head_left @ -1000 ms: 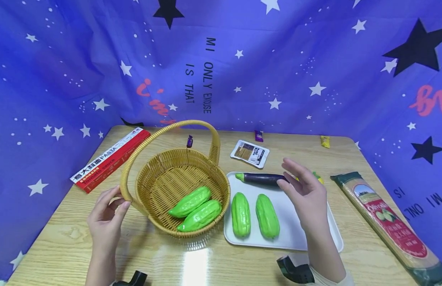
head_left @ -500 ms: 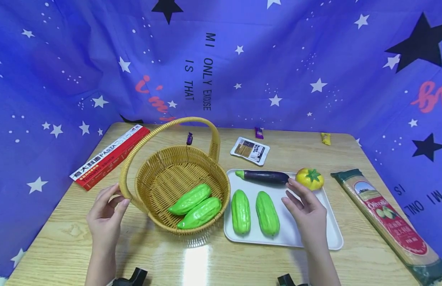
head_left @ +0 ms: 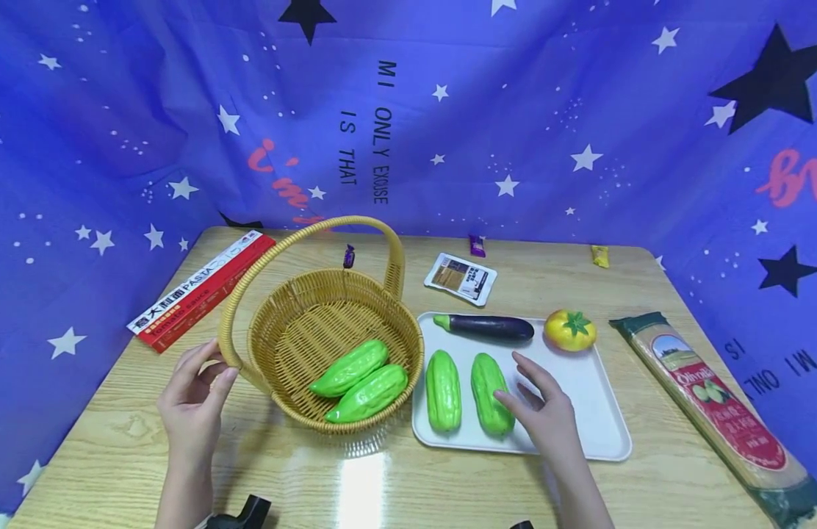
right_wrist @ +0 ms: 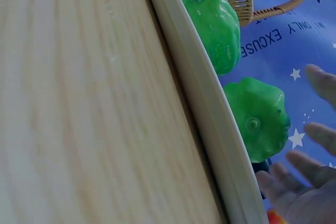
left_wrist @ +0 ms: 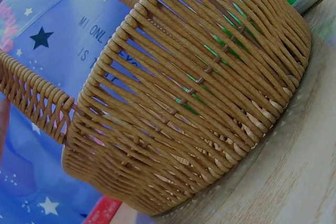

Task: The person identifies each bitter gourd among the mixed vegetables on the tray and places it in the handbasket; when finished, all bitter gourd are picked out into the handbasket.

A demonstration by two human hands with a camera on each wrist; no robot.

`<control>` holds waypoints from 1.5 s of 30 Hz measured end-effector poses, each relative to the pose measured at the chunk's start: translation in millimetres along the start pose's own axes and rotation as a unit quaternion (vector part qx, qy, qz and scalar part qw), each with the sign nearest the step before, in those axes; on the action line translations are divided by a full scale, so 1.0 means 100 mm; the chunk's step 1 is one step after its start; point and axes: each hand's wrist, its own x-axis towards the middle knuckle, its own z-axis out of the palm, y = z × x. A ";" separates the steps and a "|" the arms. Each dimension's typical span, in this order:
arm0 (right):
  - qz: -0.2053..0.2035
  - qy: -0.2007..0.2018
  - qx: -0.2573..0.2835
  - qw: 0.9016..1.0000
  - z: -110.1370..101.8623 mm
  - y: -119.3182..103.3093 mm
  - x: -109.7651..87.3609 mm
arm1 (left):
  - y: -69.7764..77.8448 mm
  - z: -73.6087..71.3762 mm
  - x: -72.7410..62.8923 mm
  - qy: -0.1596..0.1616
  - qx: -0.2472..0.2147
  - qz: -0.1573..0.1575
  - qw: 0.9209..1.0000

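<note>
1. The left hand point(head_left: 192, 397) sits at 8 o'clock of the wicker basket point(head_left: 309, 330), far side being 12; its grip is clamped on the foot of the handle point(head_left: 395, 272).
2. Inside, toward 4 o'clock, two green vegetables point(head_left: 367, 394) lie side by side.
3. The right hand point(head_left: 547, 419) is near the 4 o'clock side of the tray's right-hand gourd point(head_left: 491, 397); its grip is apart, thumb and fingers spread.
4. On the white tray point(head_left: 600, 411), the left-hand gourd point(head_left: 444, 393) lies at 9 o'clock, the eggplant point(head_left: 491, 328) at 11, a yellow tomato point(head_left: 570, 330) between 1 and 2.
5. On the surface point(head_left: 303, 477), a red pasta box point(head_left: 200, 290) lies at the basket's 10 o'clock; a pasta bag point(head_left: 719, 408) at the tray's 3.
</note>
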 end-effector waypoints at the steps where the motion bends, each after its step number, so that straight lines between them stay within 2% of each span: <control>1: 0.004 -0.008 -0.017 1.000 0.01 0.00 0.00 | 0.00 0.00 0.00 -0.001 0.000 0.001 1.000; 5: 0.015 -0.037 -0.087 0.995 0.03 0.01 -0.02 | -0.01 -0.01 0.00 -0.006 -0.002 0.005 1.000; 8: 0.019 -0.050 -0.110 0.992 0.06 0.01 -0.03 | -0.01 -0.01 0.00 -0.006 -0.002 0.005 1.000; 18: 0.025 -0.055 -0.121 0.991 0.08 0.02 -0.02 | 0.00 0.00 0.00 -0.006 -0.003 0.005 1.000; 27: -0.014 -0.038 -0.116 0.992 0.01 -0.11 -0.04 | 0.00 0.00 0.00 -0.005 -0.006 0.004 1.000; 36: -0.033 -0.041 -0.101 0.993 -0.09 -0.32 -0.01 | 0.00 -0.01 -0.01 -0.002 0.000 0.004 1.000; 45: -0.053 -0.046 -0.106 0.992 -0.12 -0.39 0.06 | 0.01 0.01 0.00 -0.003 0.002 0.000 1.000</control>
